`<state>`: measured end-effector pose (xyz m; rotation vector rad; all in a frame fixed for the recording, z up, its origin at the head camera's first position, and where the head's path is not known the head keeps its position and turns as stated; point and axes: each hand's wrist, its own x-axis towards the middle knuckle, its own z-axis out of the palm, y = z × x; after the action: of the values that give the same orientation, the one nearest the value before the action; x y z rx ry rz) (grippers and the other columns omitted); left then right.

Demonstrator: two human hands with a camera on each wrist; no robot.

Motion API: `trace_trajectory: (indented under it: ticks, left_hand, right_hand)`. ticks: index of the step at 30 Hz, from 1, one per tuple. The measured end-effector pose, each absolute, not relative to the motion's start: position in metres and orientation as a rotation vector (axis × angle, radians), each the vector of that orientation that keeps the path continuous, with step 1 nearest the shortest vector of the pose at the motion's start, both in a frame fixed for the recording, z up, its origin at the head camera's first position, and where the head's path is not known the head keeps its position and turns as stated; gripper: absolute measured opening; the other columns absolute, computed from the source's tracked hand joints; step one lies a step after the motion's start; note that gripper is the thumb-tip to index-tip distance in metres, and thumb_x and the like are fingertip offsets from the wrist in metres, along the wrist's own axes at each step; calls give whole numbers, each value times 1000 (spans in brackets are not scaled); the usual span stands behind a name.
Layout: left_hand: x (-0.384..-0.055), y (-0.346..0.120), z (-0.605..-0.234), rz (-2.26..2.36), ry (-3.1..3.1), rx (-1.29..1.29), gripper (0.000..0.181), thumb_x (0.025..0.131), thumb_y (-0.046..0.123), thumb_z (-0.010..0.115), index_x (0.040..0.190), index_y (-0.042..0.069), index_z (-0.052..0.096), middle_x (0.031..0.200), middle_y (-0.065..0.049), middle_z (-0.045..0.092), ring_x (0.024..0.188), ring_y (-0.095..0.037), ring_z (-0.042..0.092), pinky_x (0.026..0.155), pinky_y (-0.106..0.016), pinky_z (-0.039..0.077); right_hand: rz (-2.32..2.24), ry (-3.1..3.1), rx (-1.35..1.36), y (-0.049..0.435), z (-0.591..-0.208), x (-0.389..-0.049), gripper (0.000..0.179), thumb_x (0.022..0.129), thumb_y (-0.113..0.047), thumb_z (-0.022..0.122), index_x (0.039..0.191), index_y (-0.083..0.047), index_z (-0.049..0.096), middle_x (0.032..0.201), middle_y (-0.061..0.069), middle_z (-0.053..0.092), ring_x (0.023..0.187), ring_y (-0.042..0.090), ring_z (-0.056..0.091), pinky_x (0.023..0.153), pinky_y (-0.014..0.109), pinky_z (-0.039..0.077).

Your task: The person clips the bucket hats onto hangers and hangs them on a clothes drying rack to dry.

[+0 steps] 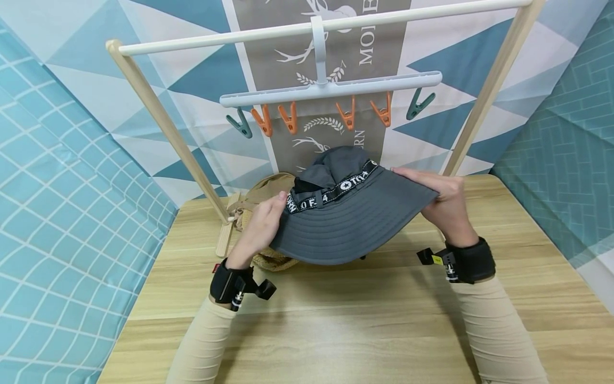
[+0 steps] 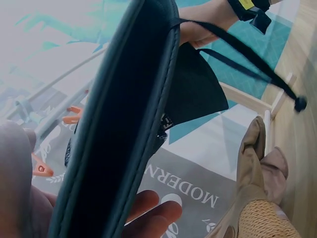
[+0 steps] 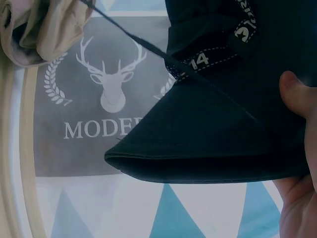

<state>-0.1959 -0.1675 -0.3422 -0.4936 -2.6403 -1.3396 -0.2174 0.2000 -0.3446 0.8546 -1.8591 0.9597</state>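
Note:
A dark grey bucket hat (image 1: 345, 224) with a black lettered band is held up over the table between both hands. At its left side the left hand (image 1: 261, 224) grips the brim, thumb on top near the band. The right hand (image 1: 443, 200) pinches the brim's right side. In the left wrist view, the brim (image 2: 119, 119) is seen edge-on between thumb and fingers, and a black chin cord with a toggle (image 2: 300, 103) dangles from it. The right wrist view shows the right thumb (image 3: 297, 94) lying over the dark brim (image 3: 208, 134).
Behind the hat stands a wooden rack with a white bar (image 1: 268, 34). A white hanger (image 1: 331, 92) hangs from it, carrying orange clips (image 1: 347, 113) and green clips (image 1: 419, 103). Tan hats, one woven (image 1: 273, 261), lie on the table (image 1: 326, 330) at the rack's left foot.

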Motion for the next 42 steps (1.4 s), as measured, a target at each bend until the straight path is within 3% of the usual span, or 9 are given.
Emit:
trace_trajectory:
  ticks: [4,6,8,12,27,34,37,39,42]
  left_hand:
    - [-197,-162,-345,-1291,-2662,-498,49,107,43,38,117,5,67,119,-18,69,114,-30,63,101,-49,49]
    - [-198,-160,-346,-1283,-2669,-503,44,105,46,44,105,8,67,102,-14,68,97,-26,64,88,-44,52]
    - [-199,-158,-347,-1296,-2663,-514,39,102,45,51,96,9,65,90,-11,65,83,-23,60,76,-40,50]
    - [-200,-158,-347,-1330,-2617,-541,31,100,33,60,86,6,62,77,-8,60,71,-20,55,66,-34,46]
    - [-199,-163,-342,-1438,-2316,-632,11,97,2,62,88,-4,62,70,-9,54,58,-8,50,54,-23,41]
    - [-194,-169,-337,-1497,-2169,-702,14,98,12,63,95,-2,65,73,-6,59,57,-6,55,54,-19,45]
    - [-193,-172,-335,-1526,-2136,-727,15,99,11,62,101,-3,65,75,-7,62,58,-7,58,56,-19,48]
    - [-193,-173,-336,-1535,-2122,-745,17,99,13,62,102,-4,65,73,-5,61,56,-6,59,55,-18,48]
    - [-194,-174,-336,-1543,-2110,-771,21,100,16,61,101,-4,64,70,-3,61,54,-6,59,53,-19,48]
  right_hand:
    - [966,-1842,850,196,-347,-218,30,82,0,79,111,-7,78,102,15,79,100,8,73,92,11,51]
    - [962,-1840,850,195,-347,-218,29,83,-3,79,111,-8,78,102,15,79,99,11,73,92,11,50]
    - [957,-1843,851,195,-347,-218,28,84,-5,79,112,-8,78,103,14,79,98,13,74,92,11,50]
    - [934,-1868,858,195,-348,-218,29,84,-6,78,113,-10,78,104,13,79,99,14,74,92,11,50]
    - [945,-1934,877,200,-351,-221,45,74,10,81,114,-9,77,104,15,79,103,-1,69,91,8,48]
    - [1049,-1978,906,204,-350,-223,52,72,16,79,120,-5,74,108,18,77,107,-3,67,92,9,49]
    - [1100,-2043,890,207,-349,-223,58,72,15,80,125,-5,71,113,18,76,109,-2,67,72,7,48]
    - [1111,-2109,872,210,-349,-223,63,72,13,82,131,-6,67,117,18,75,113,-2,65,56,11,40]
    - [1091,-2229,851,216,-349,-223,72,74,6,83,140,-12,60,125,16,72,122,-1,59,53,14,34]
